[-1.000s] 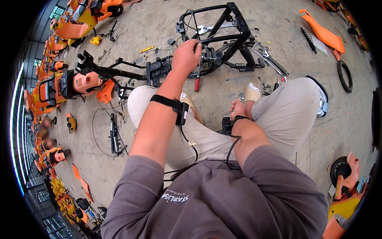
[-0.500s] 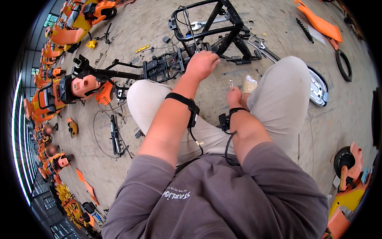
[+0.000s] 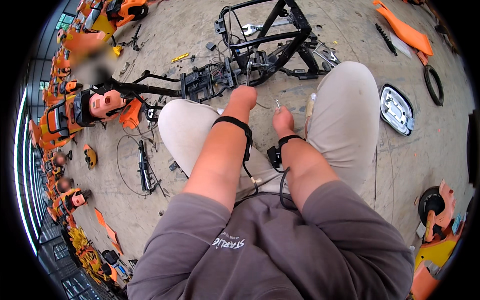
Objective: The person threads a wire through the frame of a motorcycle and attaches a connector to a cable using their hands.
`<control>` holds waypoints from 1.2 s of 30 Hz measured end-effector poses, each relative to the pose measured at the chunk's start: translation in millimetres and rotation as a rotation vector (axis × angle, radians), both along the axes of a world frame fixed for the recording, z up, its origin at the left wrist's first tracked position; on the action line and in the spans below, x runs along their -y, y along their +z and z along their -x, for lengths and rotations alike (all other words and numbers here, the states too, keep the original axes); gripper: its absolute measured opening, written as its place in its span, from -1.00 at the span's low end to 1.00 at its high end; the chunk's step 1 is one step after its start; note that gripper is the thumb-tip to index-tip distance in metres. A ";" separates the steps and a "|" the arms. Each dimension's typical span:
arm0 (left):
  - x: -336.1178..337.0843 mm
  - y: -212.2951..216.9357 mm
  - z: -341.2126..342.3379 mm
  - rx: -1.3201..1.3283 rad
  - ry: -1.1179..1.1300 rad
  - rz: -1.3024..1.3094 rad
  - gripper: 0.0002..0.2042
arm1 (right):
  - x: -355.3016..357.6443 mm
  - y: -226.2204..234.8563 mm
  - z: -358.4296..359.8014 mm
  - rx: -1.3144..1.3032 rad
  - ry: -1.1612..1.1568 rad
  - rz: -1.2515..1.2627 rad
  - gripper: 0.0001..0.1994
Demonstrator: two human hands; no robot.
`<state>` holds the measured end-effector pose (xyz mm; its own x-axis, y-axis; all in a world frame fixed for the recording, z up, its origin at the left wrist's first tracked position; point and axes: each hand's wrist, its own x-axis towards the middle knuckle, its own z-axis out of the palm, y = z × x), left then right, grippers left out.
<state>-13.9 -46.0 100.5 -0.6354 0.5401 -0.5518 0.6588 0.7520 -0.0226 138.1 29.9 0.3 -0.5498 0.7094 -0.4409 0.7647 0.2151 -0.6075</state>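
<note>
I sit on a concrete floor with my knees apart, facing a black metal frame tangled with wires. My left hand is closed around the handle of a screwdriver whose shaft points up toward the frame. My right hand pinches a small silver screw between its fingertips, just right of the left hand. Both wrists wear black straps with a cable running down.
A black bar assembly lies left of the frame, by orange machine bodies. A silver wrench rests within the frame. An oval mirror-like plate, a rubber ring and an orange panel lie on the right.
My left hand has pulled back from the frame toward my lap, with a screwdriver now in it. My right hand has lifted and holds a small screw.
</note>
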 end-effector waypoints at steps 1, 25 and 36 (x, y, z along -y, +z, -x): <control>9.3 -13.3 6.5 -0.006 0.010 0.004 -0.73 | 6.8 -1.7 5.2 -0.012 -0.042 0.019 -0.70; 7.9 -20.7 -16.8 0.265 0.073 -0.005 -0.69 | -19.3 -44.9 6.0 0.154 0.330 0.000 -0.73; 11.6 185.7 25.3 0.025 -0.030 -0.561 -0.79 | -49.3 36.3 52.6 -0.049 0.253 0.173 -0.71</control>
